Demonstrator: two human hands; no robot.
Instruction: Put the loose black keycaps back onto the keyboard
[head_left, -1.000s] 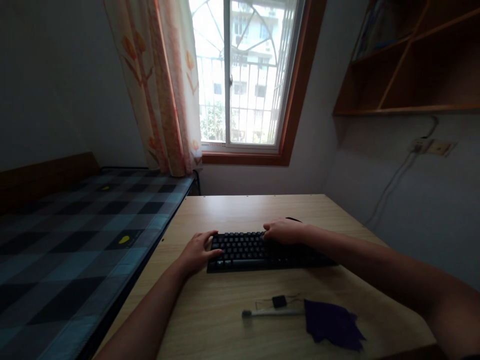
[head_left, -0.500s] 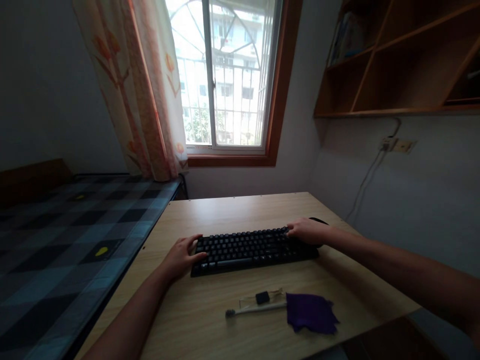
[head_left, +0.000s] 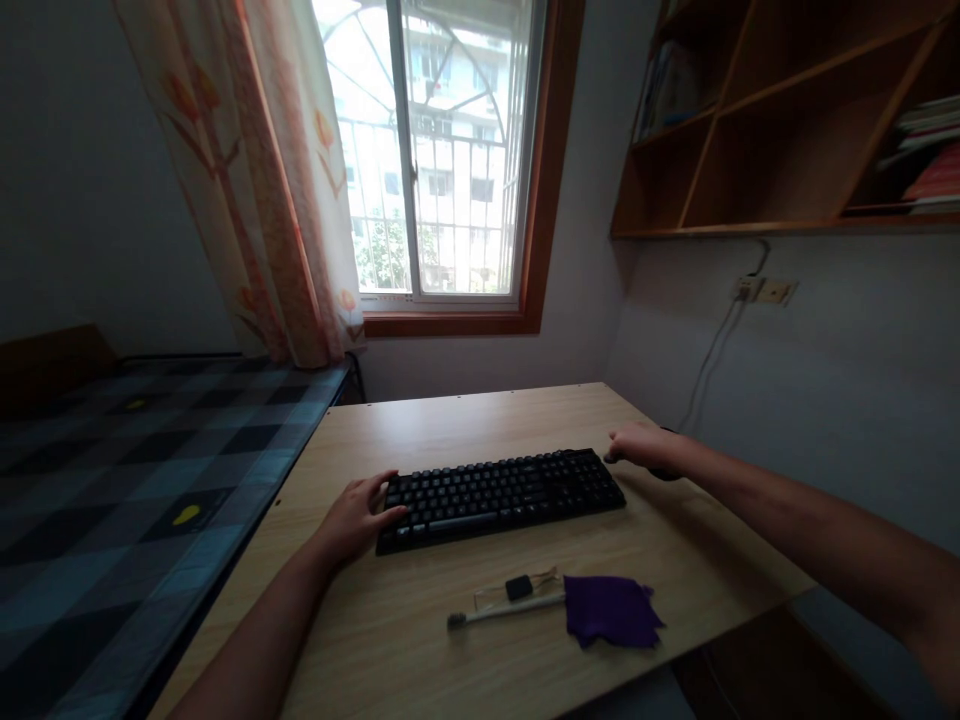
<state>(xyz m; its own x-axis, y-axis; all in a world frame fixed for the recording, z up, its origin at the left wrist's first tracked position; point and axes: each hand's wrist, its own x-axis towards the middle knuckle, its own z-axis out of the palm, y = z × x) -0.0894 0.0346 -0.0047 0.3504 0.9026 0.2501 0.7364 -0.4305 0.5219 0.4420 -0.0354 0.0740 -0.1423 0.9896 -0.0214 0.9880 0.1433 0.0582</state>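
A black keyboard (head_left: 499,495) lies slightly slanted on the wooden table. My left hand (head_left: 360,515) rests at its left end, thumb and fingers apart around the corner, touching its edge. Just past the keyboard's right end, my right hand (head_left: 641,447) is closed, with a small dark tip showing at its fingers that I cannot make out. Dark material shows behind and under that wrist, mostly hidden by it. Nearer to me lie a toothbrush (head_left: 510,608) with dark bristles, a purple cloth (head_left: 611,610) over its handle end, and a small black square piece (head_left: 518,587) beside thin wire.
A bed with a checked cover (head_left: 172,500) stands along the left of the table (head_left: 390,640). Behind are a curtain (head_left: 247,180) and a window. At the right, a wall shelf (head_left: 787,150) hangs above a socket (head_left: 761,290) with a plugged-in cord.
My right hand has left the keyboard's right part and moved right, beyond its end, uncovering the keys there. The left hand stays at the left corner. The view has shifted slightly right.
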